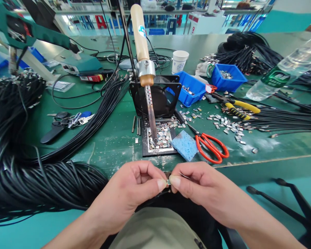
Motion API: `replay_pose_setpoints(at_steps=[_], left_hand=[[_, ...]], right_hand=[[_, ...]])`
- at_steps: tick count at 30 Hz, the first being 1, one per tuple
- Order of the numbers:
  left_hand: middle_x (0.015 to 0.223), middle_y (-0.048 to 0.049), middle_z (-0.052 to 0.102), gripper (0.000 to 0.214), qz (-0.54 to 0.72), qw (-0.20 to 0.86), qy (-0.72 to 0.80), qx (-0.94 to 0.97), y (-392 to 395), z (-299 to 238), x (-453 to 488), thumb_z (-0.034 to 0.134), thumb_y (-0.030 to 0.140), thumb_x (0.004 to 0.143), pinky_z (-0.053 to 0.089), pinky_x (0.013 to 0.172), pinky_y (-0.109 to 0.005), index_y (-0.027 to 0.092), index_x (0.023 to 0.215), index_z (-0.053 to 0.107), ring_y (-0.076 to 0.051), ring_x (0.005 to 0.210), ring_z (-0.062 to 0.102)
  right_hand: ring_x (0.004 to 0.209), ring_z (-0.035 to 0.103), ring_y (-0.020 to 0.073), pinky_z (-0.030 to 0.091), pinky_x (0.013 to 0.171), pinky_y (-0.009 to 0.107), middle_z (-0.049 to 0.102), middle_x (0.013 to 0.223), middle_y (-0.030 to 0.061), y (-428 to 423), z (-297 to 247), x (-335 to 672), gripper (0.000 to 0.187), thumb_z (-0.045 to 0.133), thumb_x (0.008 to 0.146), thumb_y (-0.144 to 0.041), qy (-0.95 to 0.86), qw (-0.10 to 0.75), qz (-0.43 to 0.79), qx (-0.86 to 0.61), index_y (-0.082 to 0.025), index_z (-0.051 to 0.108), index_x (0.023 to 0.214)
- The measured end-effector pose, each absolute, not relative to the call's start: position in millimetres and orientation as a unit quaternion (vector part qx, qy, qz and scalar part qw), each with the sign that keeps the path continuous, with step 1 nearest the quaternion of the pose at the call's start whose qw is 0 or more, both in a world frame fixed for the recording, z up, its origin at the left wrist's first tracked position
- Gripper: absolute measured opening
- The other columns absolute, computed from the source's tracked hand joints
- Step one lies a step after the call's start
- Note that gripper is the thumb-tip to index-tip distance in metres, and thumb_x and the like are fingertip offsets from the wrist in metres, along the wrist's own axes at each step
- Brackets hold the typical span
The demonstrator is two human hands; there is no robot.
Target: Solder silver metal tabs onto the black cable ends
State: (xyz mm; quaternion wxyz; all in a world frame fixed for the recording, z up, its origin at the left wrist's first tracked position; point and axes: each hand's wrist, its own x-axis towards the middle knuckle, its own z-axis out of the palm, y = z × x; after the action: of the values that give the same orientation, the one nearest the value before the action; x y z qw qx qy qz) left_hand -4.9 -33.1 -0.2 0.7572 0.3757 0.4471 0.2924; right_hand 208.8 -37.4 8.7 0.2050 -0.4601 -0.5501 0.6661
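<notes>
Close to my body, just past the table's front edge, both hands meet fingertip to fingertip. My left hand (142, 183) pinches a tiny pale connector piece (168, 182) between thumb and forefinger. From the other side my right hand (194, 181) pinches the same piece; a thin light strand (184, 175) shows by its fingers. Fingertips hide most of the piece. Beyond the hands, a soldering iron (142, 45) with a wooden handle is clamped tip-down over a tray (145, 152) of small metal connectors (162, 136). A blue sponge (184, 145) lies beside red-handled scissors (211, 147).
Black cable bundles (41, 183) pile up at left and hang over the edge. A fan (155, 97) stands behind the iron. Blue bins (189, 98), yellow-handled pliers (238, 107), a tilted water bottle (280, 74), a paper cup (180, 62) and keys (77, 119) lie around.
</notes>
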Motion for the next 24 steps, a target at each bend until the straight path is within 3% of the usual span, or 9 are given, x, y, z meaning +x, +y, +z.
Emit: replay_pose_setpoints(at_steps=[12,24], left_hand=[[0.08,0.0001,0.074,0.016,0.301,0.755,0.446,0.375,-34.1,-4.1,-4.7,0.081,0.025,0.084,0.036,0.059,-0.024,0.018,0.073,0.072,-0.01,0.063,0.052],[0.076,0.0023,0.072,0.019,0.309,0.753,0.455,0.361,-35.5,-3.5,-3.7,0.082,0.027,0.085,0.03,0.054,-0.024,0.018,0.073,0.07,-0.008,0.057,0.041]], right_hand=[[0.062,0.034,0.0101,0.028,0.052,0.024,0.042,0.068,-0.0055,-33.3,8.7,208.3,0.038,0.058,0.104,-0.046,-0.561,0.203,0.663,-0.452,-0.018,0.061,0.079],[0.062,0.035,0.01,0.028,0.052,0.024,0.043,0.068,-0.0052,-34.0,6.6,207.9,0.034,0.056,0.105,-0.04,-0.559,0.207,0.661,-0.456,-0.018,0.061,0.08]])
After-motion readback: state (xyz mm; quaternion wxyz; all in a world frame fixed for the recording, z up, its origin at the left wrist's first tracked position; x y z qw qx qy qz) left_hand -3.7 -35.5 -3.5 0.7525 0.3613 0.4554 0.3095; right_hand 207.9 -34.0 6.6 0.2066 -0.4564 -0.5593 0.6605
